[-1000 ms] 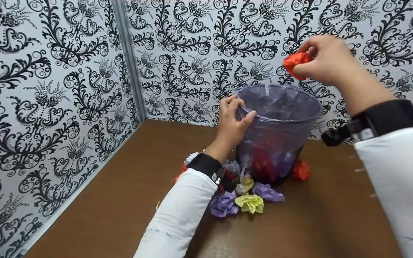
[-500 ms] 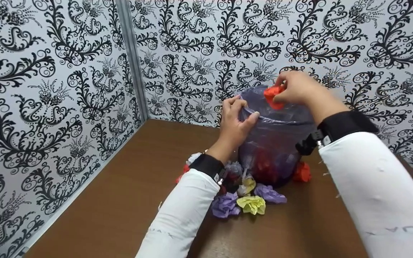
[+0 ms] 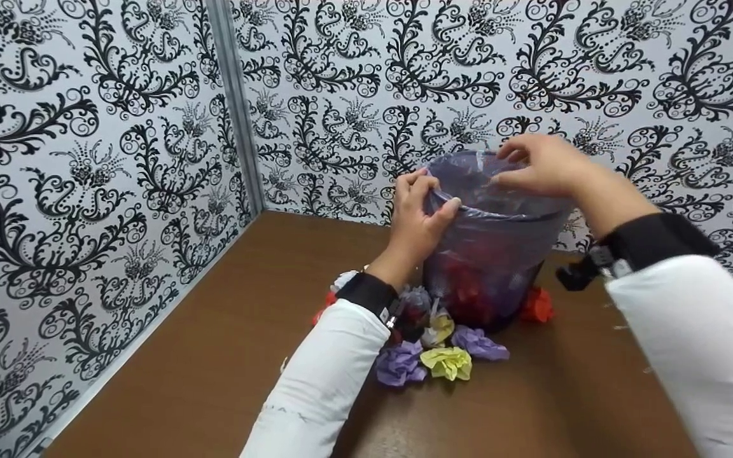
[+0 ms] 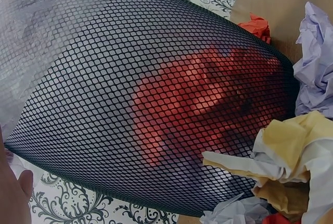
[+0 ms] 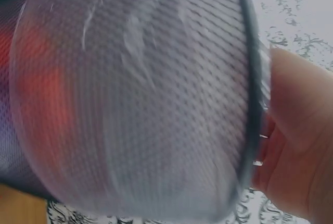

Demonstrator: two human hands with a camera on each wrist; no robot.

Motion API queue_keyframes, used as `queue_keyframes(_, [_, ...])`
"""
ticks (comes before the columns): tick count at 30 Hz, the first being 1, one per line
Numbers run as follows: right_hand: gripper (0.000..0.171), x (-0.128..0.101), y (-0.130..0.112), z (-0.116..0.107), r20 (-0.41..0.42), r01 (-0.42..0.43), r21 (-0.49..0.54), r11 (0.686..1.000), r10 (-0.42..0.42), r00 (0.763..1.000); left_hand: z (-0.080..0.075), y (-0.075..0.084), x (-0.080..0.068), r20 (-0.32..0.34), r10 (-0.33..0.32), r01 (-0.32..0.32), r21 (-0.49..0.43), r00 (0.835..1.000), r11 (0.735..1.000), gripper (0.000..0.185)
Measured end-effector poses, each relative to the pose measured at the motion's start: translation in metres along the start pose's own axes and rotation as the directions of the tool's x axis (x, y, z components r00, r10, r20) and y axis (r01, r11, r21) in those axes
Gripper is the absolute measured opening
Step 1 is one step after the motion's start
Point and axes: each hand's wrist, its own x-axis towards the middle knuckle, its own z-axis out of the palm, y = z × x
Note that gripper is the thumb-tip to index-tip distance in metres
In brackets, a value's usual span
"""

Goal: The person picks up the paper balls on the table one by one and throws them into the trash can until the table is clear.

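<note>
Black-and-white damask wallpaper (image 3: 86,159) covered both walls of the corner, and a brown tabletop (image 3: 226,343) filled the space below it. Near the back wall on that tabletop stood a black mesh wastebasket (image 3: 494,254), upright, lined with a translucent plastic bag (image 3: 500,184) folded over its rim. Through the mesh, in the left wrist view, a mass of red crumpled paper (image 4: 203,104) lay inside the basket. The left hand (image 3: 414,219) gripped the near-left rim, thumb and curled fingers pinching the bag's edge against it. The right hand (image 3: 541,164) hung over the far-right side of the opening with its fingers loosely spread and nothing between them; the right wrist view showed its fingers just beside the rim. Paper balls lay scattered at the basket's foot: a purple paper ball (image 3: 399,364), a second purple one (image 3: 478,343), a yellow paper ball (image 3: 446,362) between them, and an orange-red paper ball (image 3: 537,305) touching the basket's right side.
</note>
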Motion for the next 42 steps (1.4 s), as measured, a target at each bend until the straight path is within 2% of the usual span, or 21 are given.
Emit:
queue_keyframes(4, [0.062, -0.022, 0.008, -0.012, -0.089, 0.022, 0.004, 1.0, -0.022, 0.996, 0.0, 0.0, 0.0, -0.001, 0.004, -0.004, -0.003, 1.0, 1.0, 0.045])
queue_keyframes(7, [0.054, -0.04, 0.018, -0.019, -0.16, 0.035, 0.008, 0.999, -0.033, 0.987, 0.0, 0.0, 0.0, 0.002, -0.001, 0.001, -0.002, 1.0, 1.0, 0.045])
queue_keyframes(12, [0.046, -0.066, 0.045, -0.024, -0.292, -0.006, 0.071, 0.997, 0.027, 0.956, 0.001, 0.0, 0.0, 0.01, -0.013, 0.013, -0.001, 1.0, 1.0, 0.045])
queue_keyframes(15, [0.046, -0.074, 0.066, -0.017, -0.364, -0.03, 0.116, 0.993, 0.07, 0.929, 0.001, -0.001, 0.0, 0.017, -0.014, 0.014, -0.008, 1.0, 1.0, 0.045])
queue_keyframes(17, [0.047, -0.077, 0.08, -0.008, -0.383, -0.059, 0.144, 0.988, 0.111, 0.917, 0.001, -0.001, 0.0, 0.02, -0.011, 0.012, -0.01, 1.0, 1.0, 0.045])
queue_keyframes(19, [0.051, -0.079, 0.096, 0.004, -0.374, -0.093, 0.171, 0.981, 0.152, 0.915, 0.001, -0.001, 0.0, 0.022, -0.008, 0.009, -0.009, 1.0, 1.0, 0.046])
queue_keyframes(22, [0.056, -0.077, 0.12, 0.028, -0.319, -0.126, 0.201, 0.972, 0.186, 0.929, 0.001, -0.001, 0.0, 0.02, -0.005, 0.006, -0.006, 1.0, 1.0, 0.046])
queue_keyframes(24, [0.058, -0.075, 0.135, 0.047, -0.274, -0.131, 0.196, 0.972, 0.182, 0.944, 0.0, -0.001, 0.0, 0.019, -0.006, 0.006, -0.006, 1.0, 1.0, 0.046])
queue_keyframes(28, [0.055, -0.07, 0.157, 0.09, -0.214, -0.079, 0.162, 0.984, 0.114, 0.97, 0.0, -0.001, 0.001, 0.011, 0.002, -0.002, -0.008, 1.0, 1.0, 0.046])
queue_keyframes(32, [0.06, -0.069, 0.166, 0.132, -0.137, -0.082, 0.209, 0.974, 0.112, 0.984, 0.0, -0.002, 0.001, -0.004, 0.015, -0.015, 0.003, 1.0, 1.0, 0.047])
queue_keyframes(36, [0.063, -0.069, 0.171, 0.168, -0.073, -0.083, 0.21, 0.974, 0.1, 0.992, 0.0, -0.002, 0.001, -0.011, 0.017, -0.016, 0.008, 1.0, 1.0, 0.046])
queue_keyframes(39, [0.062, -0.07, 0.173, 0.184, -0.072, -0.058, 0.164, 0.985, 0.071, 0.995, 0.0, -0.002, 0.001, -0.002, 0.009, -0.009, 0.0, 1.0, 1.0, 0.047])
queue_keyframes(42, [0.054, -0.071, 0.171, 0.194, -0.047, -0.074, 0.193, 0.978, 0.085, 0.995, -0.001, -0.001, 0.001, 0.01, 0.004, -0.004, -0.005, 1.0, 1.0, 0.047])
